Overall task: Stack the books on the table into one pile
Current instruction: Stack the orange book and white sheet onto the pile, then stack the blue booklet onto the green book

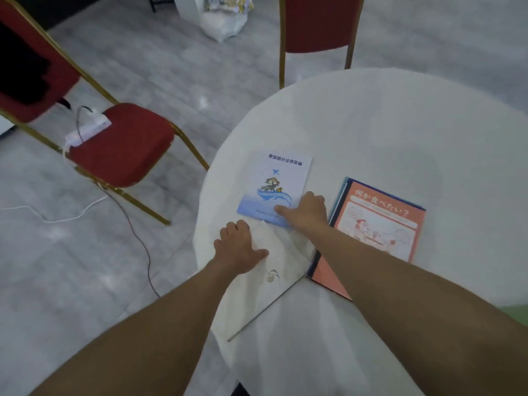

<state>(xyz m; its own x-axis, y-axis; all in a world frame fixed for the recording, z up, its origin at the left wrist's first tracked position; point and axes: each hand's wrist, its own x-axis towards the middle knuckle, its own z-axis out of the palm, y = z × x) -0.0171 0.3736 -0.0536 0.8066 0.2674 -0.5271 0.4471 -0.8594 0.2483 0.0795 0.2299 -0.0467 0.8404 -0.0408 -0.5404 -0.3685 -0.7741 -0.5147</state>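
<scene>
Three books lie on the round white-clothed table. A blue-and-white book with a whale drawing lies at the table's left side. A plain white book with a small emblem lies nearer me, its far edge tucked at the blue book's near edge. An orange book with a blue book under it rests to the right. My left hand lies flat on the white book's far left corner, fingers curled over its edge. My right hand grips the near right corner of the blue-and-white book, thumb on its cover.
A red chair with gold legs stands left of the table, carrying a white power strip with cables running over the grey floor. Another red chair stands behind the table. A white bag sits on the floor farther back.
</scene>
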